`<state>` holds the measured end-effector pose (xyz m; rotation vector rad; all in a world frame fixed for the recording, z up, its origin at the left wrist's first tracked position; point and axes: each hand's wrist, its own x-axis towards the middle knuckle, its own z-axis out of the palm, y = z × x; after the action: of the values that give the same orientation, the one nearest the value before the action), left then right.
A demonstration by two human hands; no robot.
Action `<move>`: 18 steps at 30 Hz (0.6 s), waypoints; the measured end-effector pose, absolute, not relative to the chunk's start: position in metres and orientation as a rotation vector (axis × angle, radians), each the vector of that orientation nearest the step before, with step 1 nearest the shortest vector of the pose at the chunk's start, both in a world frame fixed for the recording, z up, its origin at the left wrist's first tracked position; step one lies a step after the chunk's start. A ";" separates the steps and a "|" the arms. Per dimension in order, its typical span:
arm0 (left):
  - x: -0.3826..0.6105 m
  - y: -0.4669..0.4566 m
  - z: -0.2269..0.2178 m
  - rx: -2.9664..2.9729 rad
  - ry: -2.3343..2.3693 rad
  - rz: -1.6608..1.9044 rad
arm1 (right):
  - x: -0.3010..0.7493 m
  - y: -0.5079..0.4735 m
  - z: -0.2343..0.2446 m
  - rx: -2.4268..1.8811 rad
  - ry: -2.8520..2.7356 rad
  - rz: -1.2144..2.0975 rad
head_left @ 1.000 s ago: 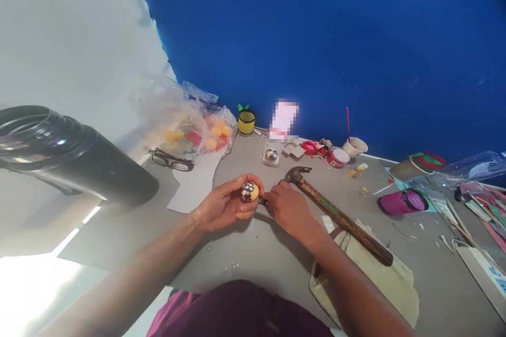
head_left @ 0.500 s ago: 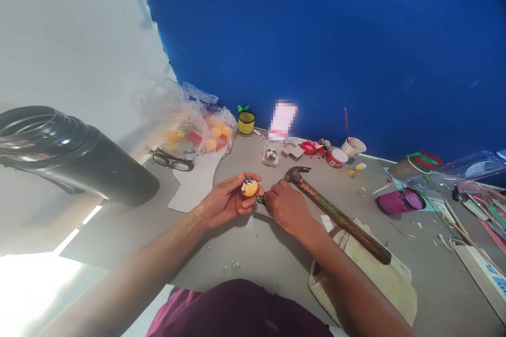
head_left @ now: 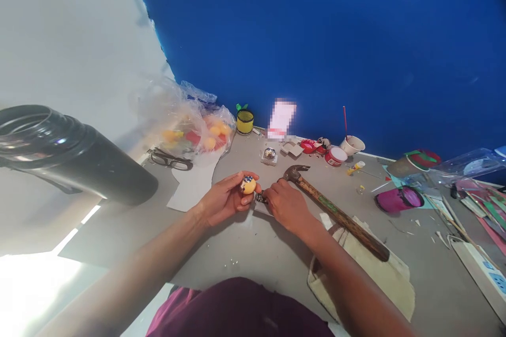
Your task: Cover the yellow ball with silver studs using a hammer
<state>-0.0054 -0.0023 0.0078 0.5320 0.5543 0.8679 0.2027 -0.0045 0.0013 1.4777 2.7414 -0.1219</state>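
Note:
My left hand [head_left: 225, 199] has its fingers wrapped round a small yellow ball [head_left: 248, 186]. Shiny silver pieces cover part of the ball's top. Just to the right, the fingertips of my right hand [head_left: 285, 201] are pressed together at a small heap of dark, shiny bits [head_left: 261, 197] on the table. Whatever lies between those fingertips is hidden. Directly beyond my right hand is the head of a claw hammer [head_left: 336, 208], whose wooden handle slants down to the right.
Left stands a large dark flask [head_left: 110, 163]. Behind lie eyeglasses [head_left: 171, 159], a plastic bag of colourful items [head_left: 205, 131] and a silver-covered dome [head_left: 269, 153]. A paper cup [head_left: 352, 145], a purple container [head_left: 399, 199], a cloth pouch [head_left: 363, 279] and a power strip [head_left: 480, 268] are rightward.
The yellow ball has turned slightly in my left hand. My right hand stays at the heap of shiny bits, almost unmoved. The whole view has shifted very slightly.

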 end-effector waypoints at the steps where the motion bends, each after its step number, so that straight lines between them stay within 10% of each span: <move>1: -0.005 -0.002 0.008 0.534 0.564 0.870 | 0.203 -0.004 0.002 1.498 2.759 -0.134; 12: -0.003 -0.002 0.007 0.583 0.703 0.907 | 0.211 0.001 0.002 1.761 2.992 -0.715; 18: -0.002 -0.003 0.009 0.630 0.744 0.914 | 0.211 0.002 0.001 1.982 2.646 -2.039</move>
<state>-0.0015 -0.0028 0.0089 0.6301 0.7439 0.9145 0.2114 0.0017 0.0012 1.9818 2.6464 -2.0388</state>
